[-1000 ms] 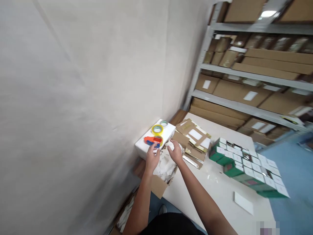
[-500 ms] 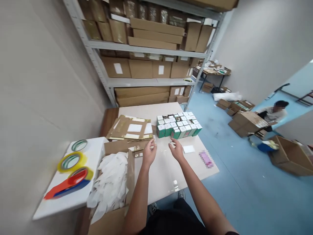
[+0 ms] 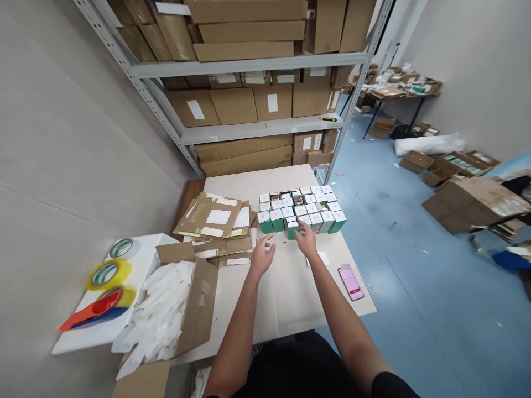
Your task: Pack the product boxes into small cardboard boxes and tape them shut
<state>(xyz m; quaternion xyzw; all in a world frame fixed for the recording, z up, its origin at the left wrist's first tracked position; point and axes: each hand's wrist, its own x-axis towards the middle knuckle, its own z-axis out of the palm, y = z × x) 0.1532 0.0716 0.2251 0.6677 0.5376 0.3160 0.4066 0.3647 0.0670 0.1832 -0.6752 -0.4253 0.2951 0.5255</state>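
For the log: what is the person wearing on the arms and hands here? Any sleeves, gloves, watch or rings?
The left hand and right hand are ungloved, with no ring, watch or wristband visible. Both forearms are bare. A black sleeve covers the right upper arm at the bottom edge of the picture, matching the black garment on the torso.

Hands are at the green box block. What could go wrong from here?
1. The right hand is at the front row of the tightly packed green boxes; pulling one out could tip or drag its neighbours.
2. The phone lies close to the right edge of the table; a sweep of the arm might knock it off.
3. The left hand hovers open near the flattened cardboard and could snag a flap.
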